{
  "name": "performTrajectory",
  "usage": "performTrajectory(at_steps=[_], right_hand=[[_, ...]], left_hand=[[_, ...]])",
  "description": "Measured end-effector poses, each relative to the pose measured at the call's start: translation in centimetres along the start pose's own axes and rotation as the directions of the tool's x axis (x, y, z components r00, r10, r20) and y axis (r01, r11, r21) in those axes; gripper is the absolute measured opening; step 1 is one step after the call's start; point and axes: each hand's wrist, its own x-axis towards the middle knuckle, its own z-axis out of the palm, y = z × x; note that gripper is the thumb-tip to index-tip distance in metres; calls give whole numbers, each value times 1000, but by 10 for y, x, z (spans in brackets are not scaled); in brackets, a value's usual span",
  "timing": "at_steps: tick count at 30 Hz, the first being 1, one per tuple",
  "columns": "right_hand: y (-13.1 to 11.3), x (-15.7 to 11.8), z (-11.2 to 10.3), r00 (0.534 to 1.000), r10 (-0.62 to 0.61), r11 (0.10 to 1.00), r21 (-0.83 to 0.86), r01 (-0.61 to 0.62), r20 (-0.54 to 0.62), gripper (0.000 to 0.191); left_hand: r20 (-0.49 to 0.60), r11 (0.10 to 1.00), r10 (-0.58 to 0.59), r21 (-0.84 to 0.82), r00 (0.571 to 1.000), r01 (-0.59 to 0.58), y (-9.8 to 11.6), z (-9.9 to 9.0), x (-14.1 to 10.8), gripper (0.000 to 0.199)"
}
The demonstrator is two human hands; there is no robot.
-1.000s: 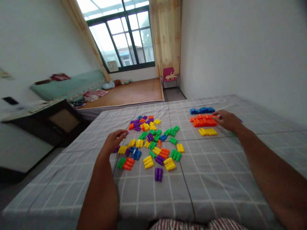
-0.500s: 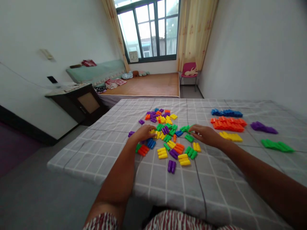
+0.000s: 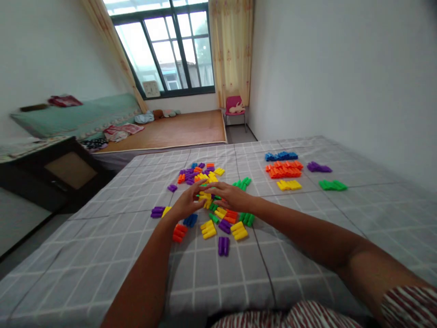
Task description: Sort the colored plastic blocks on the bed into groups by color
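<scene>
A mixed heap of plastic pieces in yellow, green, purple, orange and blue lies mid-table. My left hand (image 3: 186, 200) is over its left side, fingers apart, beside yellow pieces (image 3: 205, 200). From the right my right hand (image 3: 232, 196) reaches over the heap, its fingers spread and their tips close to my left fingertips. Nothing shows in either hand. Green pieces (image 3: 243, 183) lie just beyond my right hand. Nearer me are a purple piece (image 3: 223, 246) and yellow pieces (image 3: 208, 229). Sorted rows of blue (image 3: 282, 156), orange (image 3: 284, 169), yellow (image 3: 289, 185), purple (image 3: 319, 167) and green (image 3: 333, 185) lie at the right.
A grey checked cloth (image 3: 136, 255) covers the table. Beyond it stand a low bed (image 3: 177, 130), a dark cabinet (image 3: 51, 177) on the left and a pink chair (image 3: 234, 102) by the window (image 3: 167, 50). A white wall (image 3: 341, 73) rises on the right.
The view has turned right. My right hand has moved left over the heap, close to my left hand. More green pieces now lie together beyond my right hand.
</scene>
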Motion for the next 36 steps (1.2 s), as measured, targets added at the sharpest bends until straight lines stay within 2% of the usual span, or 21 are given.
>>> performTrajectory(at_steps=[3, 8, 11, 14, 16, 19, 21, 24, 27, 31, 33, 36], right_hand=[[4, 5, 4, 1000, -8, 998, 62, 8, 2, 37], [3, -3, 0, 998, 66, 994, 89, -66, 5, 24], [10, -23, -16, 992, 122, 990, 65, -122, 2, 30], [31, -60, -49, 972, 225, 974, 9, -225, -64, 35], [51, -91, -80, 923, 364, 930, -13, -368, -127, 39], [76, -141, -128, 781, 604, 782, -66, -619, -161, 48], [86, -169, -154, 732, 665, 724, -112, -681, -146, 49], [95, -200, -179, 649, 750, 628, -172, -759, -128, 44], [102, -219, -190, 569, 807, 520, -264, -812, -160, 42], [113, -232, -188, 528, 831, 430, -399, -810, -176, 43], [116, -234, -185, 516, 846, 421, -428, -799, -131, 41], [115, -231, -180, 516, 856, 458, -398, -795, -44, 38]], left_hand=[[15, 984, -33, -177, 999, 35, -3, 6, 3, 80], [-15, 974, -80, -215, 997, 75, 0, 11, 4, 83], [10, 977, -106, -184, 994, 106, 8, 12, 3, 75], [2, 983, -142, -121, 990, 141, 13, 10, 2, 68], [-28, 986, -157, -67, 987, 155, 13, 7, 2, 66], [-41, 987, -158, -35, 987, 156, 11, 4, 4, 62], [-36, 988, -152, -30, 988, 151, 10, 4, 4, 59], [-33, 989, -148, 8, 988, 149, 8, 5, 5, 55], [-28, 989, -140, 51, 990, 141, 5, 3, 5, 50], [-36, 988, -128, 87, 991, 131, 1, 1, 4, 46], [-43, 987, -132, 89, 990, 136, 0, 1, 4, 46], [-46, 987, -136, 79, 990, 140, 0, 1, 4, 46]])
